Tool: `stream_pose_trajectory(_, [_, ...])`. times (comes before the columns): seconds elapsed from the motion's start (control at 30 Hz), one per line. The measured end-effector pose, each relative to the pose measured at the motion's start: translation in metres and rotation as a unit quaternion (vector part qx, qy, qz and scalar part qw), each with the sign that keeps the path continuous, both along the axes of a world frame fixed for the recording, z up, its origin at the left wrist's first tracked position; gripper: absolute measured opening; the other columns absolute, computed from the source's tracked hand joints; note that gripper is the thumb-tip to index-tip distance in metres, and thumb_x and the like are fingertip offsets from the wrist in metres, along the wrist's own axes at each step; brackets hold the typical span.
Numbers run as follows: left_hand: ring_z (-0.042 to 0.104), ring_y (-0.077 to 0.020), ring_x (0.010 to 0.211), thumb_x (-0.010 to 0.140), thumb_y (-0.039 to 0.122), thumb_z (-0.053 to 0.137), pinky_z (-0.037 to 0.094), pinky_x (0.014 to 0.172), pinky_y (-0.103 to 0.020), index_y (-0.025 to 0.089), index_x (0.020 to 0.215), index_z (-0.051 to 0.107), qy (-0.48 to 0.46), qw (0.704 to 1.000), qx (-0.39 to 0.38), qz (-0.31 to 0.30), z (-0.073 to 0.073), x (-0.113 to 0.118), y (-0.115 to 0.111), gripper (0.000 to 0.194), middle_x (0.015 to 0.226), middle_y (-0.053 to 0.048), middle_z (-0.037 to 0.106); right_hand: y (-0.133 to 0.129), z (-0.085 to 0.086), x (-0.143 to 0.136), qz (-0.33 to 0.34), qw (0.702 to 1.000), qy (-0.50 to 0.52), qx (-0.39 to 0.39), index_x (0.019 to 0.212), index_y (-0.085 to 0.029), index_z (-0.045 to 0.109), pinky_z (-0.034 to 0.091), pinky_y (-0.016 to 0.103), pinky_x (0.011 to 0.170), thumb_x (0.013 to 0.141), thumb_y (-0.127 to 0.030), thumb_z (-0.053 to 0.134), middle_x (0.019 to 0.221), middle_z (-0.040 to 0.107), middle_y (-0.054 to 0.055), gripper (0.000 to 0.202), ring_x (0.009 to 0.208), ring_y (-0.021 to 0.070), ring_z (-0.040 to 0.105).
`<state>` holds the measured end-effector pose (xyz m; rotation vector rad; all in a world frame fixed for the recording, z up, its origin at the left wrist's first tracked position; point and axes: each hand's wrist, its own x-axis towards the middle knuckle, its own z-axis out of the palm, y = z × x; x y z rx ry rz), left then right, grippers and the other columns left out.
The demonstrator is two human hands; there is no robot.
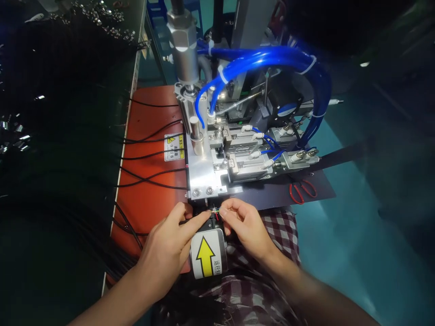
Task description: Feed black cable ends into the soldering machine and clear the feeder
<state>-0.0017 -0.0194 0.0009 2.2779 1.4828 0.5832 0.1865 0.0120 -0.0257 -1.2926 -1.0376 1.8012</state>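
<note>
My left hand (170, 233) lies at the front of a metal machine (202, 174), its index finger stretched to a small block and the other fingers curled. A short piece of black cable (184, 222) shows between its fingers. Thin coloured wires (216, 211) with a red strand lie at that fingertip. From the right, my right hand (243, 222) pinches the ends of these wires between thumb and index finger. Just below the hands is a white label with a yellow arrow (205, 258) on a rounded housing. The fingertips partly hide the wires.
Blue air hoses (272, 56) arch over the machine's cylinders. An orange-red surface (149, 117) with several black cables lies left. Red-handled scissors (302, 191) rest on the dark plate at right. Shiny-ended dark cables (102, 18) are bundled at far left. Checkered cloth (282, 231) covers my lap.
</note>
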Motion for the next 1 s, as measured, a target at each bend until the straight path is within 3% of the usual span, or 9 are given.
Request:
stream_pose_trajectory(0.47, [0.061, -0.0168, 0.077, 0.087, 0.004, 0.043, 0.054, 0.066, -0.027, 0.017, 0.119, 0.064, 0.006, 1.000, 0.004, -0.007, -0.001, 0.000, 0.001, 0.040, 0.094, -0.008, 0.053, -0.001, -0.001, -0.001, 0.008, 0.999, 0.026, -0.030, 0.074, -0.017, 0.053, 0.036, 0.024, 0.055, 0.081, -0.042, 0.063, 0.051, 0.052, -0.005, 0.028, 0.050, 0.0096, 0.046])
stream_pose_trajectory(0.6, [0.059, -0.0129, 0.073, 0.092, 0.009, 0.042, 0.051, 0.066, -0.023, 0.019, 0.120, 0.059, -0.028, 0.999, -0.042, 0.019, 0.002, 0.001, -0.002, 0.035, 0.090, -0.004, 0.051, -0.002, 0.001, 0.001, 0.001, 1.000, 0.014, 0.018, 0.077, -0.017, 0.054, 0.037, 0.024, 0.054, 0.083, -0.039, 0.062, 0.058, 0.051, -0.005, 0.024, 0.052, 0.0097, 0.048])
stream_pose_trajectory(0.73, [0.058, -0.0119, 0.076, 0.094, 0.020, 0.044, 0.048, 0.066, -0.022, 0.024, 0.119, 0.057, -0.085, 0.988, -0.116, 0.054, 0.015, 0.005, -0.001, 0.028, 0.090, -0.001, 0.052, -0.005, 0.007, 0.005, 0.004, 0.993, -0.018, 0.114, 0.077, -0.018, 0.055, 0.039, 0.024, 0.055, 0.087, -0.030, 0.058, 0.068, 0.051, -0.003, 0.017, 0.054, 0.0091, 0.050])
stream_pose_trajectory(0.9, [0.061, -0.0166, 0.087, 0.089, 0.034, 0.054, 0.048, 0.073, -0.024, 0.026, 0.101, 0.068, -0.172, 0.938, -0.285, 0.096, 0.035, 0.010, 0.011, 0.020, 0.092, -0.002, 0.065, -0.006, 0.015, 0.011, 0.044, 0.971, -0.054, 0.230, 0.077, -0.020, 0.056, 0.040, 0.027, 0.060, 0.090, -0.022, 0.055, 0.074, 0.053, -0.001, 0.014, 0.062, 0.0115, 0.051])
stream_pose_trajectory(1.0, [0.060, -0.0158, 0.071, 0.083, 0.037, 0.059, 0.048, 0.062, -0.024, 0.021, 0.090, 0.071, -0.245, 0.868, -0.416, 0.118, 0.045, 0.015, 0.019, 0.021, 0.075, -0.002, 0.065, -0.006, 0.018, 0.013, 0.061, 0.955, -0.048, 0.287, 0.079, -0.020, 0.057, 0.042, 0.028, 0.063, 0.089, -0.018, 0.055, 0.076, 0.055, 0.001, 0.011, 0.070, 0.0142, 0.053])
